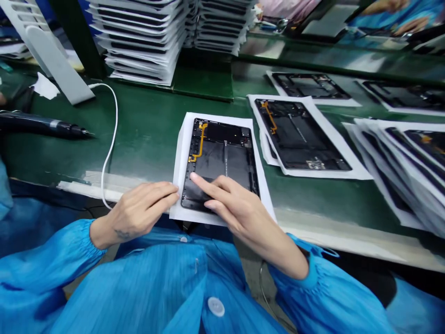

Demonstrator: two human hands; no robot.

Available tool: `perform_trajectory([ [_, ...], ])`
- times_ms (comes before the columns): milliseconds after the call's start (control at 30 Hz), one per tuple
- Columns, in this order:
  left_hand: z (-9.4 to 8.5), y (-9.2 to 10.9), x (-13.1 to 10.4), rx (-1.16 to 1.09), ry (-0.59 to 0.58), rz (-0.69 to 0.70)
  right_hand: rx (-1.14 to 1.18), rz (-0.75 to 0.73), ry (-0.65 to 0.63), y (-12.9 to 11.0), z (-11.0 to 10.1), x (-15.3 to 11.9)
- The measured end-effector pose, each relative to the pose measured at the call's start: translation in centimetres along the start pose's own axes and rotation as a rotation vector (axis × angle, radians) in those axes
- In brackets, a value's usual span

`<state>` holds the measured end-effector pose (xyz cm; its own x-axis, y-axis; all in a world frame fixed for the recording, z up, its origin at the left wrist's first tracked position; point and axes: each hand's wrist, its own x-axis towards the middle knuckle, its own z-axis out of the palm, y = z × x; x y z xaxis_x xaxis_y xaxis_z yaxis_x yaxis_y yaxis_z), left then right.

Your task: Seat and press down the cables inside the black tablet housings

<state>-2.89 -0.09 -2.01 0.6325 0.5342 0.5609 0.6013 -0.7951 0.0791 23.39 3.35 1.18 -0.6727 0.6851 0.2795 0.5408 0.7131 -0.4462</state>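
Note:
A black tablet back housing (212,162) lies on a white foam-like sheet (264,195) at the bench's front edge. It has an orange flex cable (200,144) along its left side. My right hand (239,202) is over its lower part, index finger stretched out with the tip at the left inner edge; the thumb is apart and the other fingers are bent. At the sheet's left edge is my left hand (141,208), fingers extended close together, tips touching beside the housing's lower left corner. Its thumb is hidden, and no held object shows.
More housings on white sheets (302,134) lie to the right, with a leaning stack (392,171) beyond. Tall piles of sheets (142,41) stand behind. An electric screwdriver (45,126), a white cable (114,125) and a grey stand (55,60) are left. Other people's hands (412,25) show top right.

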Motion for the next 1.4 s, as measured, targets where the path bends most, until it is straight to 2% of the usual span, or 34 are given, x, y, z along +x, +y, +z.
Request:
perform_trajectory([
  [233, 0.7, -0.1, -0.1, -0.031, 0.013, 0.060, -0.125, -0.136, 0.012, -0.5, 1.1, -0.3],
  [700, 1.1, -0.1, -0.2, -0.036, 0.117, 0.101, -0.338, -0.239, 0.054, -1.3, 1.6, -0.3],
  [933, 1.2, -0.1, -0.3, -0.029, 0.120, 0.089, -0.383, -0.260, -0.003, -1.0, 1.1, -0.2],
  [1200, 1.0, 0.0, 0.0, -0.030, 0.070, 0.102, -0.565, -0.343, -0.192, -2.7, -0.8, 1.4],
  [1400, 1.1, 0.0, -0.2, -0.045, 0.087, 0.118, -0.552, -0.387, -0.267, -2.5, -1.1, 2.1],
])
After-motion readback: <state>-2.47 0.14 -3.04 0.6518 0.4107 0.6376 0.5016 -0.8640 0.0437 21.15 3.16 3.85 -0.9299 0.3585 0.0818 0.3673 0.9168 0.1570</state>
